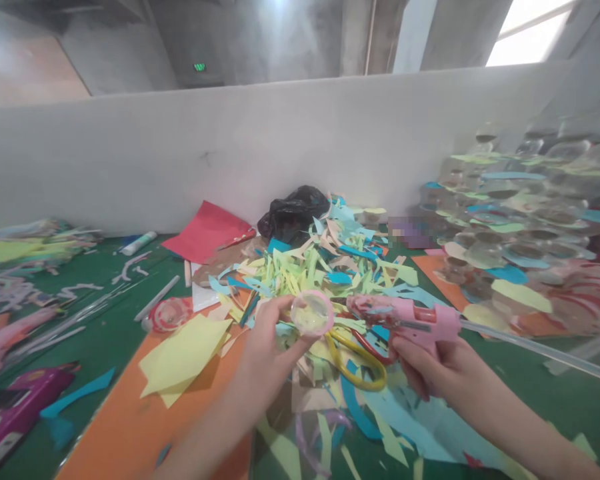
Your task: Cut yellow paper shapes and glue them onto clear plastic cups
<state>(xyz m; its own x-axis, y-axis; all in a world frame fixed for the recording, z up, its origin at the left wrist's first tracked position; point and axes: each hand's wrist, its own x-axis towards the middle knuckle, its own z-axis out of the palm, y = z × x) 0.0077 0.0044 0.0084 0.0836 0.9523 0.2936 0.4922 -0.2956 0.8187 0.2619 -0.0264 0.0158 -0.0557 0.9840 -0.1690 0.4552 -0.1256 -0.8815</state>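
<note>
My left hand [267,350] is closed round a small clear round cup with a pink rim [311,312], its mouth tilted toward me. My right hand [430,367] grips the handle of a pink hot glue gun [405,320], whose nozzle points left toward the cup. A clear glue stick [540,350] juts out of the gun's back to the right. Both hands hover over a heap of coloured paper scraps [320,267]. Yellow-handled scissors [355,367] lie just below, between my hands.
Orange paper [125,427] and a yellow sheet [185,357] lie at the left front, a red sheet [205,230] and a black bag [293,213] by the white wall. Rows of clear cups with paper [520,220] fill the right. A magenta tool [15,413] lies far left.
</note>
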